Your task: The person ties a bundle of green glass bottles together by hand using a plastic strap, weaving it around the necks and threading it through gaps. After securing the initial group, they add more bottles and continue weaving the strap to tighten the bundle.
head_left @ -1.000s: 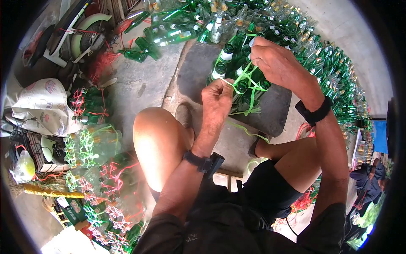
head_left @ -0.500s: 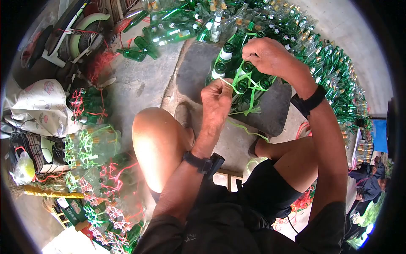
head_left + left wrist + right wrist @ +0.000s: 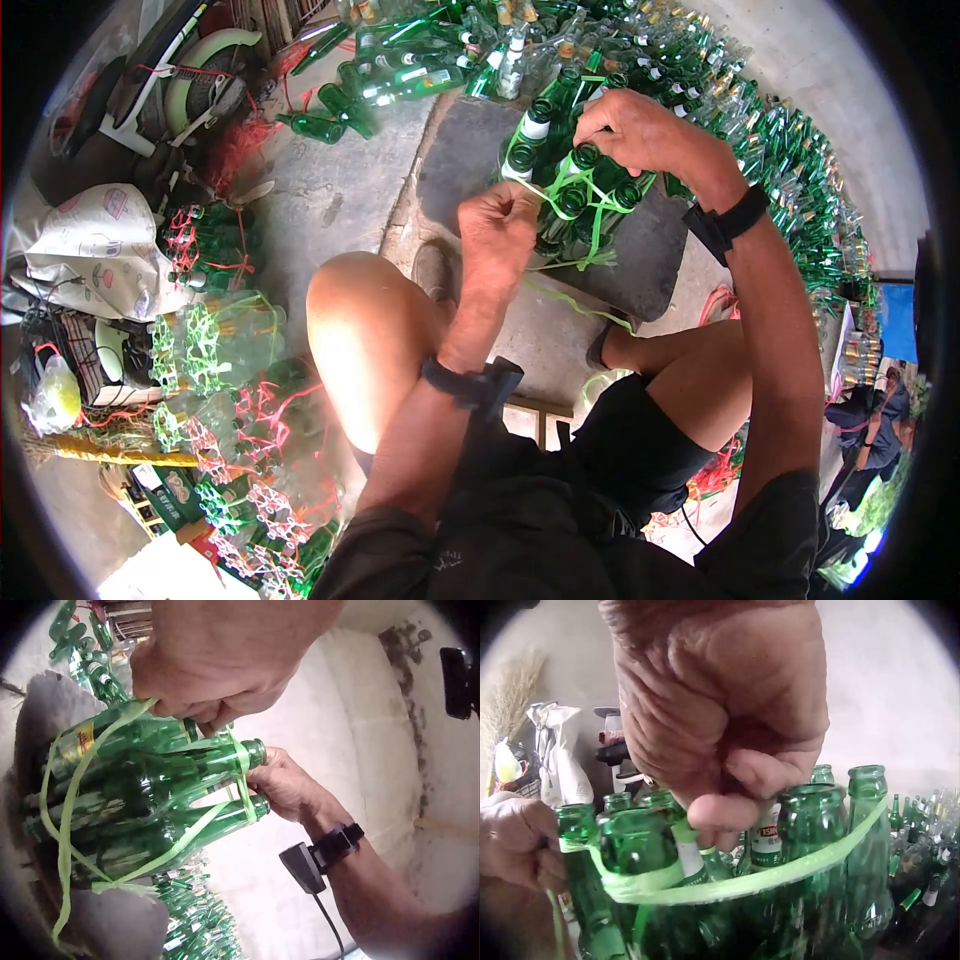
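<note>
A bundle of green glass bottles (image 3: pixel 536 132) stands upright on a dark slab, light green plastic strap (image 3: pixel 727 889) looped around the necks. At the near left side of the bundle, my left hand (image 3: pixel 497 228) pinches the strap, and a loose length hangs down from it in the left wrist view. My right hand (image 3: pixel 645 130) is over the far right necks, its fingers curled down among them in the right wrist view. A strip of strap runs up to those fingers, which partly hide where they pinch it.
Loose bottles (image 3: pixel 415 85) lie behind the slab (image 3: pixel 650 255), and a large heap of bottles (image 3: pixel 790 190) runs along the right wall. Strapped bundles (image 3: pixel 220 345) stand at the left, near a white sack (image 3: pixel 100 245). My bent knee (image 3: pixel 365 310) is left of the slab.
My right hand has come left and nearer over the necks, away from the far side. My left hand has drawn slightly left, still pinching the strap. The bundle stays in place.
</note>
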`<state>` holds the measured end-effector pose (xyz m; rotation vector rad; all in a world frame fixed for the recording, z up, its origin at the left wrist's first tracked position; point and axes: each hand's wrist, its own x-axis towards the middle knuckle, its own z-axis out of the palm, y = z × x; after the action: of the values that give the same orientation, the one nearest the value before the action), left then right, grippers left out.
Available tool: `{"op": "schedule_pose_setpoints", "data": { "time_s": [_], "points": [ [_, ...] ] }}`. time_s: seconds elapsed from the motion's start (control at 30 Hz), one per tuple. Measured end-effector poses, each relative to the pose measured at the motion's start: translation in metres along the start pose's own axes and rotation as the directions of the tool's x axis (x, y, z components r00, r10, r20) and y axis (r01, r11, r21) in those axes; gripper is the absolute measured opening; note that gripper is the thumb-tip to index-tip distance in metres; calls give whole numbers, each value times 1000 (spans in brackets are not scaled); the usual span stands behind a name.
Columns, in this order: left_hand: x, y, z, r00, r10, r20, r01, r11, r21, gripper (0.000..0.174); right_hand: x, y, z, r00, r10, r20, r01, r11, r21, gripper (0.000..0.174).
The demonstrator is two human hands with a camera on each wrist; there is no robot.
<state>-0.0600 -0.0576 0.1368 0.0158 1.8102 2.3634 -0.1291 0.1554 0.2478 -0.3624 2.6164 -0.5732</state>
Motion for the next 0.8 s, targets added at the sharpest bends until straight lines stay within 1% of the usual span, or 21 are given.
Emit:
{"op": "schedule_pose_setpoints", "data": {
  "time_s": [0.03,0.07,0.1,0.13,0.17,0.2,0.27,0.3,0.37,0.4,0.47,0.5,0.53,0.57,0.6,0.63,0.67,0.7,0.73,0.8],
  "points": [
    [0,-1,-2,1000,23,-1,-23,1000,11,16,0,9,8,976,-187,-114,175,979,-109,22],
    [1,-1,-5,1000,23,-1,-23,1000,11,16,1,19,13,904,-377,-203,329,915,-234,21],
    [1,-2,-8,1000,11,10,-11,998,62,15,-3,14,13,903,-377,-204,329,915,-234,21],
    [1,-1,-11,1000,-3,23,0,993,115,16,-12,4,16,914,-317,-251,259,936,-239,22],
    [2,1,-12,1000,-2,25,-1,993,118,16,-19,-4,19,919,-256,-299,187,952,-241,22],
    [2,3,-13,999,-18,29,15,995,103,16,-23,-7,22,918,-256,-303,186,953,-240,22],
    [1,9,-14,999,-36,35,33,996,89,16,-32,-12,29,847,-245,-472,215,970,-117,20],
    [1,12,-14,999,-34,40,30,994,105,15,-37,-18,34,846,-245,-473,216,969,-116,20],
    [1,16,-17,998,-32,49,26,992,127,15,-48,-39,46,853,-137,-503,108,990,-86,38],
    [2,16,-20,997,-19,76,8,991,133,15,-54,-51,54,851,-134,-507,107,991,-82,38],
    [4,19,-24,995,-3,104,-12,990,141,15,-61,-68,64,847,-101,-522,-9,979,-204,63],
    [4,22,-26,992,-17,128,-7,982,191,16,-58,-64,73,815,-144,-561,-22,960,-279,73],
    [5,24,-28,988,-33,149,-4,970,242,18,-57,-62,80,813,-144,-564,-20,961,-275,73],
    [4,25,-28,989,-32,147,-6,969,248,18,-55,-63,87,789,-104,-605,-52,971,-235,73],
    [4,27,-27,992,-24,126,-9,968,251,17,-53,-66,90,762,-63,-644,-83,978,-193,73],
    [5,27,-26,994,-16,106,-12,968,253,17,-52,-68,91,761,-62,-646,-82,978,-191,73],
    [7,27,-26,994,-17,108,-11,967,254,17,-51,-70,92,757,-41,-652,-100,979,-178,69],
    [9,26,-25,997,26,79,-49,954,296,15,-51,-70,93,754,-21,-657,-118,979,-167,65],
    [10,26,-25,996,72,51,-85,937,339,14,-50,-70,94,754,-22,-656,-117,979,-167,65],
    [10,26,-23,996,83,35,-90,936,339,14,-47,-68,98,703,-56,-709,-114,975,-190,63]
  ]
}}
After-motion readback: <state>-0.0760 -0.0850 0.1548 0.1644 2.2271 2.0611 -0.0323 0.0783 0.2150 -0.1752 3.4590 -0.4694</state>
